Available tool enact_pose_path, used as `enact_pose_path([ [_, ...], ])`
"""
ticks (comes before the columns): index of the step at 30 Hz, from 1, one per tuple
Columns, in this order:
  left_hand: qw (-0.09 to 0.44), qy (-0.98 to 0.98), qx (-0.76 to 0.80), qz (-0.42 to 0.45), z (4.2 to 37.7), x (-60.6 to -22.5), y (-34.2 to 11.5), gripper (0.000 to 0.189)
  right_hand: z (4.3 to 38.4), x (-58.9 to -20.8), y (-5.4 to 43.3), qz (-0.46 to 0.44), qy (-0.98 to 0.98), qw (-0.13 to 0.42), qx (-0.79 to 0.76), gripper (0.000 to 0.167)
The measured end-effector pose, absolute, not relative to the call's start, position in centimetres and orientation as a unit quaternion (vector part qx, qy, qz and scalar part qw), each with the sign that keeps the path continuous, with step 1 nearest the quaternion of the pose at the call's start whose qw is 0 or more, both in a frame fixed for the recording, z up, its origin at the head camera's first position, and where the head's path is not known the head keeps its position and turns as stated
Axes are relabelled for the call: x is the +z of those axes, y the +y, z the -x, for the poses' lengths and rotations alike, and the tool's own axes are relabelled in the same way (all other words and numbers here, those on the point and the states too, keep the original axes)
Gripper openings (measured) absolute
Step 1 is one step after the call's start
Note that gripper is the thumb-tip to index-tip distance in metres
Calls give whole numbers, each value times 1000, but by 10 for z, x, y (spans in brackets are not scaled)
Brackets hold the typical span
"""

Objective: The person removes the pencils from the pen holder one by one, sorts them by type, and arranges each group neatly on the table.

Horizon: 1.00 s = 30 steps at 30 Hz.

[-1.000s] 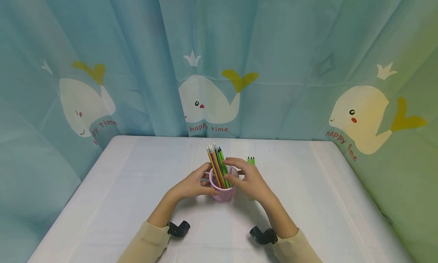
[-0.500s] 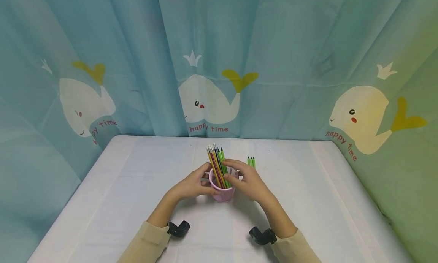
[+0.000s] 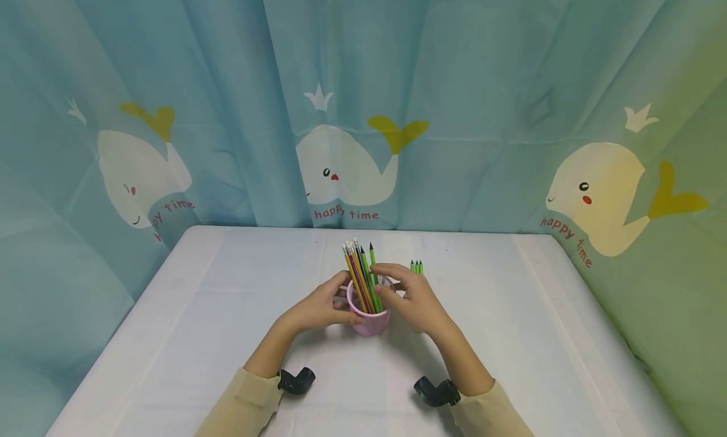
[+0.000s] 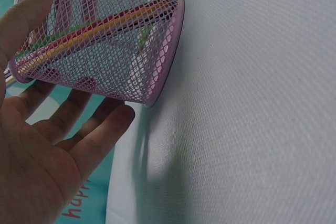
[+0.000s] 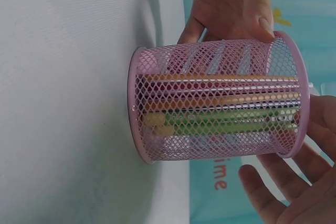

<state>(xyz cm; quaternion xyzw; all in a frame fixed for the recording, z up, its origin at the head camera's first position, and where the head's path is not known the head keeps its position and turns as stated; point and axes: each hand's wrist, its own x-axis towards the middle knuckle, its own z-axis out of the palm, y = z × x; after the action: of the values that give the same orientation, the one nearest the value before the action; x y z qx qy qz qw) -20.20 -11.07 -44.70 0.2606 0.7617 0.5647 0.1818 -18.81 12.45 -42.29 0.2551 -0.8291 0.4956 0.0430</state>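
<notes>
A pink mesh pencil cup (image 3: pixel 372 326) stands on the table between both hands. My left hand (image 3: pixel 320 307) grips it from the left; in the right wrist view its thumb presses the mesh near the rim. Inside lean several yellow, maroon and dark pencils (image 3: pixel 358 276) with white erasers, plus green ones. My right hand (image 3: pixel 417 304) reaches over the cup's right rim, thumb and index finger pinching a green pencil (image 3: pixel 372 254) with its dark tip up. In the right wrist view, its other fingers (image 5: pixel 257 192) extend outside the cup.
Several green pencils (image 3: pixel 417 268) lie on the white table (image 3: pixel 500 311) just right of the cup, partly covered by my right hand. A blue-green curtain (image 3: pixel 483 108) with whale prints hangs right behind the table. Black wrist mounts (image 3: pixel 437 391) sit at both sleeves.
The green pencil at my right fingers has swung right and more upright, apart from the other green one in the cup. My left hand and the cup have stayed put.
</notes>
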Motion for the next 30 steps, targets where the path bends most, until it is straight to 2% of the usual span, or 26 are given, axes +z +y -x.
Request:
enact_pose_path([
  [10,184,757,570,-263,202,-447,-111,78,169,-385,121,-248,-827,49,502,34],
  [19,184,761,566,-257,202,-447,-110,78,187,-409,133,-226,-803,50,550,37],
  [30,185,756,571,-263,203,-448,-110,77,189,-405,142,-207,-748,43,629,36],
])
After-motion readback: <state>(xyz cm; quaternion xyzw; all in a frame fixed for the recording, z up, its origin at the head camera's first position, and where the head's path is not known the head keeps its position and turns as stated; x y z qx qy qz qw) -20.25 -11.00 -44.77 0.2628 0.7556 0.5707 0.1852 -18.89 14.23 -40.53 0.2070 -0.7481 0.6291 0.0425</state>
